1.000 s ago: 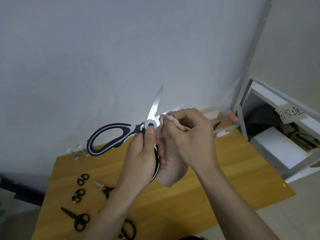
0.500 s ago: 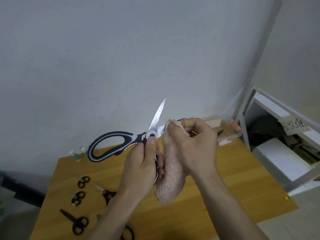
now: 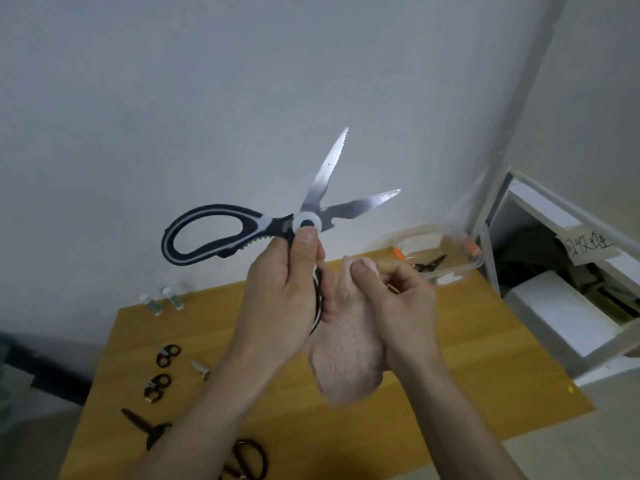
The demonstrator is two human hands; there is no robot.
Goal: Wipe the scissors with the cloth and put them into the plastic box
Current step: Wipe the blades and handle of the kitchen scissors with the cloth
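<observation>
Over wooden table [image 3: 485, 358], left hand [image 3: 280, 299] grips open scissors [image 3: 277, 223]; right hand [image 3: 398, 299] fingers pinch cloth [image 3: 346, 358] beside them

Left hand [image 3: 282, 292] raised, fingers curled gripping; right hand [image 3: 401, 306] beside, pinching.

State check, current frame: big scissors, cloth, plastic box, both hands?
big scissors: blades open, held up off the table
cloth: hanging, clear of the blades
plastic box: lid off, scissors inside
left hand: grips the big scissors
right hand: pinches the cloth
</observation>
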